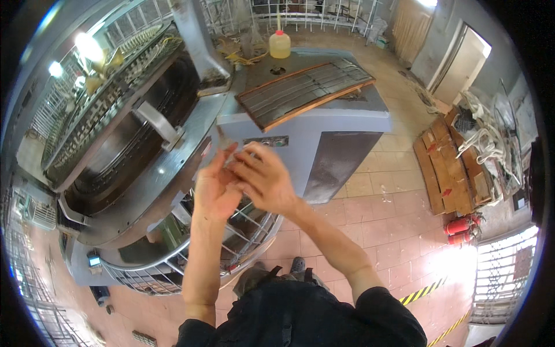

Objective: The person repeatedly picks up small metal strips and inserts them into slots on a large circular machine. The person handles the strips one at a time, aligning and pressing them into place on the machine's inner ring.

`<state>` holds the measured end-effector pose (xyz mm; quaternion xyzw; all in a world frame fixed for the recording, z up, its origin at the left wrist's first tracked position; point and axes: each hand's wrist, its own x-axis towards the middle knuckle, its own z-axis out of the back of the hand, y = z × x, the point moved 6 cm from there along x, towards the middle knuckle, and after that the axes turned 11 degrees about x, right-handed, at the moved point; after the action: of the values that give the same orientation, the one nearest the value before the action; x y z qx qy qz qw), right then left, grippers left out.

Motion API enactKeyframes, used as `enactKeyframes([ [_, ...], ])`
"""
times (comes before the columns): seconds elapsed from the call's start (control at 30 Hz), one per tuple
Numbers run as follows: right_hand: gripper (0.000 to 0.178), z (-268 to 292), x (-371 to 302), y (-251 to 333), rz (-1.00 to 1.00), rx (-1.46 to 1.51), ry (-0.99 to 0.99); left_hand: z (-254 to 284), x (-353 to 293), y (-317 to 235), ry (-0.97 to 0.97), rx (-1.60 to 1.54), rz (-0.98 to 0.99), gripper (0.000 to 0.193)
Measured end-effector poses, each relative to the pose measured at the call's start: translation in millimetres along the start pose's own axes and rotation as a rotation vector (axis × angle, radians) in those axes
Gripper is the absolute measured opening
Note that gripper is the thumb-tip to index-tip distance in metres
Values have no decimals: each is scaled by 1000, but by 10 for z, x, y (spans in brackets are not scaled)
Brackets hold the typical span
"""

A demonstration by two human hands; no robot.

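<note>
My left hand [217, 188] is raised in front of the machine, palm turned toward me and fingers drawn together. A blurred, pale, wispy thing [224, 139] shows at its fingertips, too unclear to name. My right hand [266, 178] meets it from the right, its fingers bent in against the left fingers and palm. Whatever lies between the two hands is hidden. Behind them stands the blue-grey machine housing [295, 139] with a small control panel [267, 141]. Across the housing's top lies a wood-framed panel [306, 92], its near corner jutting over the edge.
A yellow bottle with a red cap [280, 45] stands on the housing. At left is a large round machine ring [133, 156] with a metal handle [156, 124]. A curved metal guard rail [144, 282] runs below. Cardboard boxes [448, 165] and red fire extinguishers [461, 229] are at right.
</note>
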<state>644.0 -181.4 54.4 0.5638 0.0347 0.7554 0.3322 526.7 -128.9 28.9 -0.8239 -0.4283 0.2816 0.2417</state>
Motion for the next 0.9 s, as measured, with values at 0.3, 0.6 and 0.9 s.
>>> enactKeyframes([
  [0.3,18,1514,-135,-1218,-877,203,-333,-464,1083,-558,33,1563,-891,52],
  [0.6,22,1045,787,-1940,-1116,135,193,-265,2378,-461,279,2271,-862,51],
  [0.9,21,756,771,-2177,-1227,125,311,-163,2457,-345,284,2348,-1021,47],
])
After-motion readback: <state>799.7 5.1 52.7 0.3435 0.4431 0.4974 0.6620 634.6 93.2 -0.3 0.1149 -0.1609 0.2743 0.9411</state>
